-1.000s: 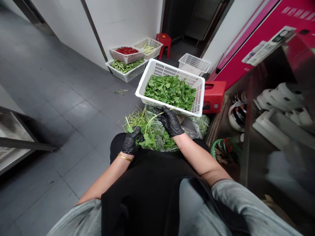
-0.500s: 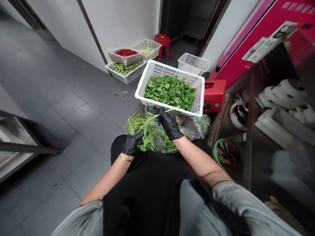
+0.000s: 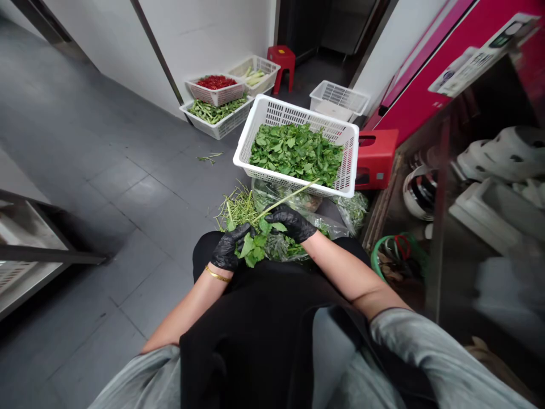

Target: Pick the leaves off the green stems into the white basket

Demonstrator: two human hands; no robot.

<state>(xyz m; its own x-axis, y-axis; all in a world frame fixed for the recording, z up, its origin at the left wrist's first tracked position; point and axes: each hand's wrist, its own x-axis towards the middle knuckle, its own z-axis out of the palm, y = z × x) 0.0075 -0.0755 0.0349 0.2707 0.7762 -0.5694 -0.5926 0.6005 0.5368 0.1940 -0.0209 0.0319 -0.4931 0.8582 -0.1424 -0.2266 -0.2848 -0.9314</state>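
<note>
Black gloves cover both hands. My left hand (image 3: 231, 246) is closed on leafy green stems, whose broad leaves (image 3: 252, 247) spread out beside its fingers. My right hand (image 3: 292, 222) pinches a long pale green stem (image 3: 286, 199) that slants up toward the basket. Just beyond the hands, a white plastic basket (image 3: 293, 180) holds a heap of picked green leaves (image 3: 297, 152). Under and behind the hands lie a pile of thin bare stems (image 3: 239, 207) and a clear plastic bag (image 3: 276, 248) with more greens, partly hidden by the hands.
A red plastic stool (image 3: 377, 159) stands behind the basket's right side. White baskets of red chillies (image 3: 216, 83), green beans (image 3: 217, 110) and pale vegetables (image 3: 254, 76) sit by the wall. At right is a metal shelf (image 3: 440, 227) with containers. Loose stems (image 3: 209, 157) lie on the floor.
My right hand has come down and closer to my left hand. The long stem now points up and right from between the hands. The view has shifted slightly.
</note>
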